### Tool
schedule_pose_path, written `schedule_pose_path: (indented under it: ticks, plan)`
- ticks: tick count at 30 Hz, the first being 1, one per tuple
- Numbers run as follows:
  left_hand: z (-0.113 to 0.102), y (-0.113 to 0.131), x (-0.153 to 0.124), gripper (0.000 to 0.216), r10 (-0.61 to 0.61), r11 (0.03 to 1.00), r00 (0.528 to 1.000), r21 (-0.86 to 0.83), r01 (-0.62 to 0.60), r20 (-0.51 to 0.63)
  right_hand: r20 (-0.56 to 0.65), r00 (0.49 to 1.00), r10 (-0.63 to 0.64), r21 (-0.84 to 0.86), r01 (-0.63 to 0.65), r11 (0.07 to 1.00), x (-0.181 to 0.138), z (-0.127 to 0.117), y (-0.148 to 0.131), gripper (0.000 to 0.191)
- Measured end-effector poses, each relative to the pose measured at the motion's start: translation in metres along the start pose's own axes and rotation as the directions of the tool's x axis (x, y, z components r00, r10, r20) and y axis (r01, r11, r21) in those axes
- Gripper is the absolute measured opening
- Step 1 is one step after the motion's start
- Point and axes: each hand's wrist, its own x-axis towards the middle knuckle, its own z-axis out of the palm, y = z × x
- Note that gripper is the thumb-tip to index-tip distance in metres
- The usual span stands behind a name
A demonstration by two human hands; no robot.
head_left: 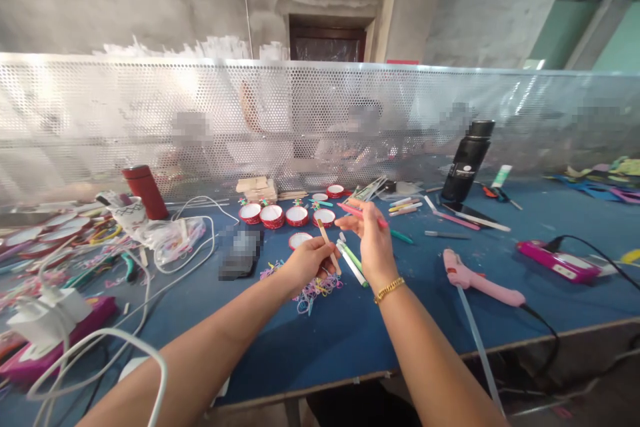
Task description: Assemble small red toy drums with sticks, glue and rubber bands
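Observation:
Between the thumb and fingers of my left hand (311, 260) is a flat wooden craft stick (324, 232), held tilted. My right hand (374, 240), with a gold bracelet on its wrist, grips a pink marker (356, 211) like a pen, its tip pointing left toward the stick. Beneath my left hand lies a pile of small coloured rubber bands (313, 295). Green and white markers (353, 263) rest on the table between the hands. Several small round red-rimmed white discs (297, 215) stand in a row just beyond.
A pink glue gun (480, 280) lies at right, near a magenta power strip (560, 261) and a black bottle (467, 163). At left are a phone (241, 253), a red bottle (145, 191), a cup of pens (125, 217) and white cables (150, 293). A perforated metal screen (310, 113) borders the back.

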Motion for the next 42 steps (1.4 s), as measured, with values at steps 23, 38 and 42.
schedule_pose_path:
  ticks: [23,38,42]
  plan:
    - [-0.008,0.007,0.002,0.022,0.124,0.982,0.983,-0.124,-0.14,-0.134,0.217,0.801,-0.557,-0.105,0.587,0.803,0.034,0.076,-0.035,0.007]
    - [-0.006,0.004,0.003,0.024,0.103,0.991,0.993,-0.076,-0.107,-0.056,0.364,0.781,-0.508,-0.397,0.623,0.674,0.024,0.018,0.002,0.007]
    - [-0.005,0.004,0.003,0.024,0.071,0.996,0.996,-0.057,-0.073,-0.048,0.367,0.796,-0.482,-0.451,0.605,0.656,0.023,-0.008,0.006,0.008]
